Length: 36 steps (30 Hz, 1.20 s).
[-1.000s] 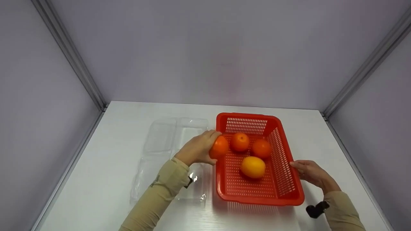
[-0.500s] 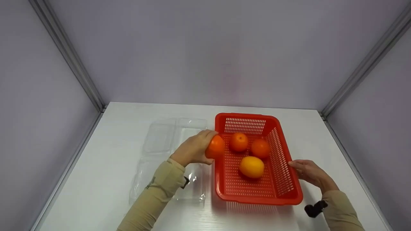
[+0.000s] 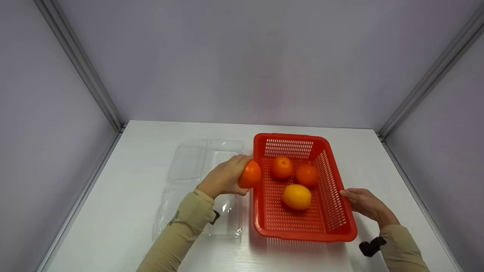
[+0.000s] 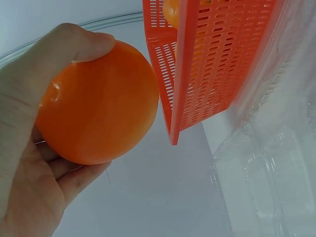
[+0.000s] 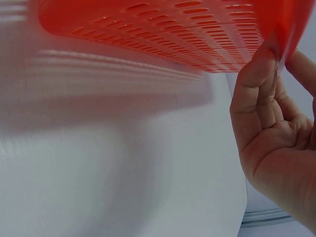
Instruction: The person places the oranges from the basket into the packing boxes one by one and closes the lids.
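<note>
My left hand grips an orange, with the thumb on one side and fingers curled round the other. The orange is at the left rim of a red plastic basket; in the left wrist view the orange appears beside the basket wall. My right hand pinches the basket's right rim, and in the right wrist view its fingers curl up against that rim. Inside the basket lie two reddish-orange fruits, one at the back and one to its right, plus a yellower fruit.
A clear plastic container with compartments lies on the white table, left of the basket and partly under my left arm. Pale panels enclose the table at the back and both sides.
My left hand has moved a little left with the orange, from over the basket's edge toward the clear container. The right hand keeps its hold on the rim.
</note>
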Tool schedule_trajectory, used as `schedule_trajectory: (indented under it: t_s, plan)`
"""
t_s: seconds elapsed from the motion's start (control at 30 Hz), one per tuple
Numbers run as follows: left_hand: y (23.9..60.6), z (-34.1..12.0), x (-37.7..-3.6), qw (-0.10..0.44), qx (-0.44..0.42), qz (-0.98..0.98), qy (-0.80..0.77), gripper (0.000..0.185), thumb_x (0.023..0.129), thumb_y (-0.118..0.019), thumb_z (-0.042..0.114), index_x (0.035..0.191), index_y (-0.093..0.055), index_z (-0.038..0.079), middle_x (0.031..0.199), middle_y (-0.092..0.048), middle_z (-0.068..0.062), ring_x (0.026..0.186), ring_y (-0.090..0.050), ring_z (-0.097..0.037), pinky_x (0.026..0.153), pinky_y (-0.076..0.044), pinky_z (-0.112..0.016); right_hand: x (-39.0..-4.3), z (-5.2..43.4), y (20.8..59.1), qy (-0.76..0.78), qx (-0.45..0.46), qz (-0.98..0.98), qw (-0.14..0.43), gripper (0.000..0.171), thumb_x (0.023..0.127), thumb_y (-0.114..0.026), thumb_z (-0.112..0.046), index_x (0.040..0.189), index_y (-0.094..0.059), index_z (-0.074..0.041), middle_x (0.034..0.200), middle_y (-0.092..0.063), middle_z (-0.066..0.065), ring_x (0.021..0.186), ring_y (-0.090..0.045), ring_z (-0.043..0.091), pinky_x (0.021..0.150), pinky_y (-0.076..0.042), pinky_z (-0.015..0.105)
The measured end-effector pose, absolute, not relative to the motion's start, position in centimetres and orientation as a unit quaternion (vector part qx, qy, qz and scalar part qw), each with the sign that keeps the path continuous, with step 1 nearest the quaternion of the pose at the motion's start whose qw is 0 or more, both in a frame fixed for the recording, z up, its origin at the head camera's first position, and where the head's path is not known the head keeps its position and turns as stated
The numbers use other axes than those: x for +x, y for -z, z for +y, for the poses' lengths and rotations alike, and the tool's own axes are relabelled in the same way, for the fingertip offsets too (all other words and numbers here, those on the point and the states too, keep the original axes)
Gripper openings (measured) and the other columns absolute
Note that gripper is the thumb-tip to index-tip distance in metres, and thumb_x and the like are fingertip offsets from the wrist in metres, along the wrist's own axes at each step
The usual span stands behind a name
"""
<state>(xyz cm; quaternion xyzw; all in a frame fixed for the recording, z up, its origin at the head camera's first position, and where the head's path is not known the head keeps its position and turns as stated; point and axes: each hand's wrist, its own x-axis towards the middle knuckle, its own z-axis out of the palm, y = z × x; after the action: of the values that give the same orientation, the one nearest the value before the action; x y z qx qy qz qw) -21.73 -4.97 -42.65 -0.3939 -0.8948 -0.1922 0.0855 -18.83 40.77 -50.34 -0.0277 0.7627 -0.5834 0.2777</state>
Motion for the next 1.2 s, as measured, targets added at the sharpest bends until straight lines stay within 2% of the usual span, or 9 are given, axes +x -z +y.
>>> schedule_trajectory:
  t_s: [0.77, 1.0, 1.2]
  plan:
    - [43.8, -5.7, -21.5, 0.072, -0.384, -0.899, 0.198, 0.078, 0.066, -0.081, 0.025, 0.131, -0.047, -0.001, 0.129, -0.058, -0.018, 0.113, -0.061, -0.03, 0.092, -0.057, -0.041, -19.0, 40.7, 50.5, 0.601, -0.024, 0.746, 0.288, 0.041, 0.103, -0.042, -0.027, 0.124, -0.058, 0.005, 0.102, -0.073, -0.005, 0.093, -0.072, 0.013, 0.088, -0.056, 0.03]
    - [44.0, -5.9, -21.3, 0.07, -0.383, -0.901, 0.192, 0.079, 0.066, -0.082, 0.025, 0.131, -0.047, -0.003, 0.129, -0.057, -0.018, 0.114, -0.061, -0.03, 0.093, -0.056, -0.041, -18.9, 40.7, 50.4, 0.599, -0.016, 0.748, 0.285, 0.039, 0.103, -0.043, -0.028, 0.122, -0.059, 0.001, 0.102, -0.073, -0.006, 0.094, -0.071, 0.013, 0.087, -0.056, 0.03]
    - [44.0, -6.0, -21.2, 0.055, -0.374, -0.904, 0.198, 0.081, 0.065, -0.083, 0.025, 0.132, -0.046, -0.002, 0.13, -0.057, -0.018, 0.115, -0.06, -0.03, 0.094, -0.056, -0.042, -18.9, 40.7, 50.6, 0.593, -0.01, 0.754, 0.283, 0.042, 0.103, -0.044, -0.029, 0.125, -0.056, 0.005, 0.102, -0.072, -0.005, 0.093, -0.071, 0.013, 0.087, -0.056, 0.03]
